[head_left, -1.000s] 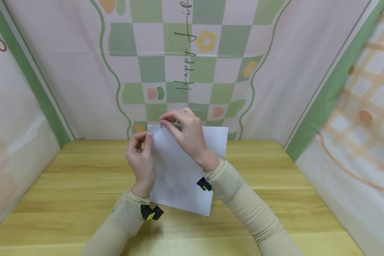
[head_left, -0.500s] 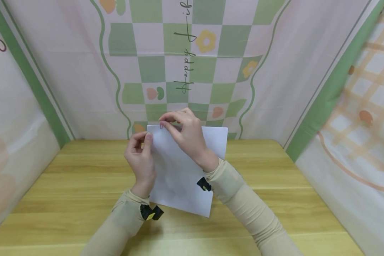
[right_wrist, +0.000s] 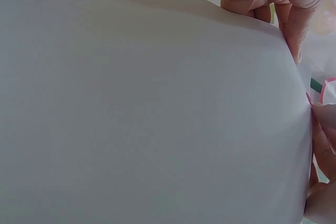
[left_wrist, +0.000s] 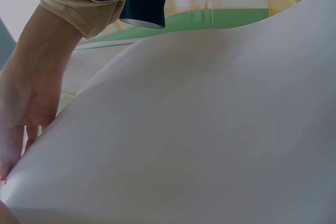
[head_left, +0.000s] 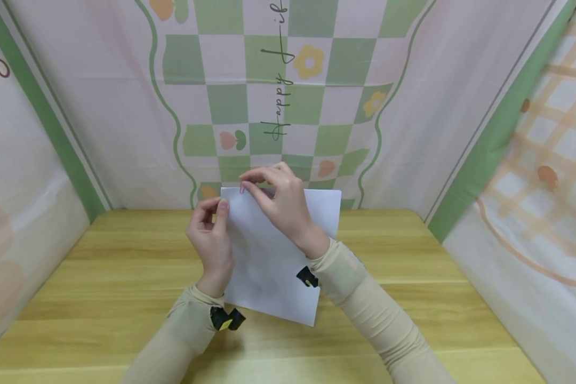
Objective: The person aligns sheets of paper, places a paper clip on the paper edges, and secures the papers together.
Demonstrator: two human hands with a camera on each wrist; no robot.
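A sheet of white paper [head_left: 269, 277] is held up in front of me, its face filling most of both wrist views. My left hand [head_left: 212, 242] pinches its left edge near the top corner, thumb on the near face. At the top edge, my right hand [head_left: 285, 205] pinches a small pink paper clip [head_left: 242, 188] between thumb and fingers. The clip's looped end overlaps the near face of the paper just below that edge. In the right wrist view, pink wire of the paper clip [right_wrist: 308, 98] shows at the paper's edge beside the right thumb.
Under the hands is a wood-grain table [head_left: 125, 277]. A patterned curtain [head_left: 273, 101] hangs behind its far edge, with more printed cloth on both sides. Each sleeved wrist carries a black camera mount [head_left: 228, 318].
Slightly more of the pink paper clip shows below the right thumb, over the paper. Both hands and the paper stay almost where they were.
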